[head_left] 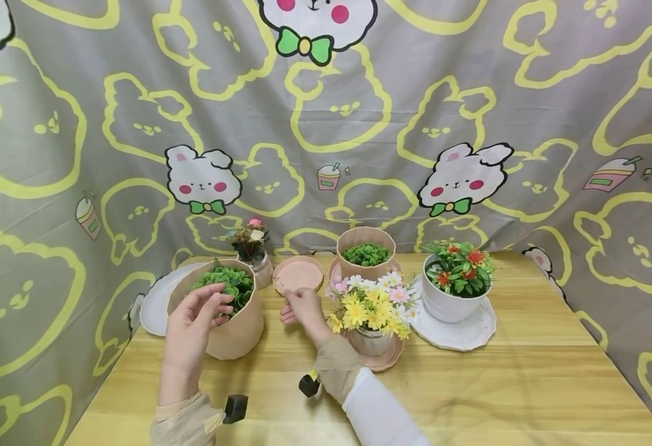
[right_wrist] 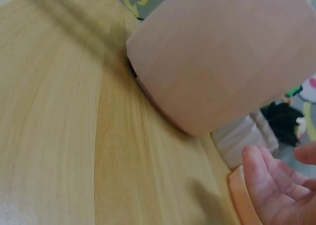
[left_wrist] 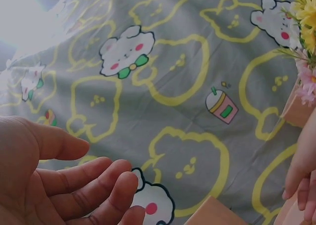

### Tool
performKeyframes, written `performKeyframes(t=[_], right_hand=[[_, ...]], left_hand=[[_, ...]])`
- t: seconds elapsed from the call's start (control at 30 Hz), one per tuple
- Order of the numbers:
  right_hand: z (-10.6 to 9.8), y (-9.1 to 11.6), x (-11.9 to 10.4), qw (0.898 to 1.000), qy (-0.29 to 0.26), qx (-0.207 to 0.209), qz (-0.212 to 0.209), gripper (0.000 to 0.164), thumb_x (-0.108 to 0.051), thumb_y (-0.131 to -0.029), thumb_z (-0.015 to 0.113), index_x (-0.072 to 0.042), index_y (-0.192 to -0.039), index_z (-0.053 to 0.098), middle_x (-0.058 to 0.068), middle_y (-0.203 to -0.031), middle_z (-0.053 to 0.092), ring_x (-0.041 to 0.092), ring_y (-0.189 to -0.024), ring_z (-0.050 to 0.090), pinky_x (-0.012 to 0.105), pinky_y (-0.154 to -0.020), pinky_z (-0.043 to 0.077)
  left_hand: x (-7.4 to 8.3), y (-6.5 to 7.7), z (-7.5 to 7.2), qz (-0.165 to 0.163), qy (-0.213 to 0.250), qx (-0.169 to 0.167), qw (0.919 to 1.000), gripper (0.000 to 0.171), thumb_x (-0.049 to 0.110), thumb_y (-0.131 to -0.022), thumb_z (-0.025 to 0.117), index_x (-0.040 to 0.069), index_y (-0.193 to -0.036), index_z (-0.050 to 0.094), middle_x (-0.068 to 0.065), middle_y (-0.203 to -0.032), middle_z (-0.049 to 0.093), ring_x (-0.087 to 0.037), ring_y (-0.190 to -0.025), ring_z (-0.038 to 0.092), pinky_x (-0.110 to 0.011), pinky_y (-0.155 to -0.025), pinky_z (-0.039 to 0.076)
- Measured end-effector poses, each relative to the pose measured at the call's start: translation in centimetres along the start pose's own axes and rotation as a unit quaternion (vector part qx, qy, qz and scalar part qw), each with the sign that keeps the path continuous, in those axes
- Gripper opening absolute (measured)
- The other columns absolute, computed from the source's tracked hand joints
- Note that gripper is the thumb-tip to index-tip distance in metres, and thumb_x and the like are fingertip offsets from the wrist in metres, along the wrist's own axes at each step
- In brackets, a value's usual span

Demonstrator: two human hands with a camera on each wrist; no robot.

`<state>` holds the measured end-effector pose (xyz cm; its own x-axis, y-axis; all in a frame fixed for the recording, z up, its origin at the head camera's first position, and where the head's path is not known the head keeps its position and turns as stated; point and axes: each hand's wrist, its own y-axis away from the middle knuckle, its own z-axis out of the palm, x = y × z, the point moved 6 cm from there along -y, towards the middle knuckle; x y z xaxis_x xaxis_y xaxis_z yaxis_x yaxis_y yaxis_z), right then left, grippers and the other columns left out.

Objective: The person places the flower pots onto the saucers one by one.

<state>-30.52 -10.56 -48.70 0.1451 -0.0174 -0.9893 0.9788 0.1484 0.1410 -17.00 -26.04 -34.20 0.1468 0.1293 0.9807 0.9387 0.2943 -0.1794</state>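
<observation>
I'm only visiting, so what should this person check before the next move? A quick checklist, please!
1. Left hand free: ok, it holds nothing.
2. Right hand touching the small pink saucer: cannot tell; its fingers are near the rim.
3. Large peach pot upright: ok.
4. White flowerpot set on its white saucer: ok.
5. Yellow flowers clear of the right sleeve: cannot tell; they look close.
</observation>
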Motion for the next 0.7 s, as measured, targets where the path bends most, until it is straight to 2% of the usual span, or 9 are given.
performKeyframes(t=[0.37, 0.7], right_hand=[[-0.9, -1.8, 2.8, 0.994, -0.053, 0.022, 0.090, 0.049, -0.026, -0.103, 0.042, 0.019, -0.103, 0.060, 0.033, -0.086, 0.069, 0.024, -0.055, 0.069, 0.036, -0.057, 0.061], [-1.0, -2.2, 3.3, 0.989, -0.076, 0.036, 0.123, 0.045, -0.023, -0.104, 0.039, 0.019, -0.104, 0.057, 0.037, -0.091, 0.068, 0.035, -0.065, 0.072, 0.039, -0.060, 0.061]], left_hand=[[0.2, 0.0, -0.1, 0.004, -0.008, -0.003, 1.0000, 0.029, 0.019, -0.101, 0.053, -0.001, -0.121, 0.057, 0.013, -0.089, 0.070, -0.007, -0.081, 0.065, -0.022, -0.074, 0.056], [0.1, 0.1, 0.2, -0.001, -0.019, -0.005, 0.9998, 0.024, 0.019, -0.101, 0.053, 0.004, -0.119, 0.058, 0.013, -0.089, 0.069, -0.006, -0.081, 0.065, -0.021, -0.075, 0.056]])
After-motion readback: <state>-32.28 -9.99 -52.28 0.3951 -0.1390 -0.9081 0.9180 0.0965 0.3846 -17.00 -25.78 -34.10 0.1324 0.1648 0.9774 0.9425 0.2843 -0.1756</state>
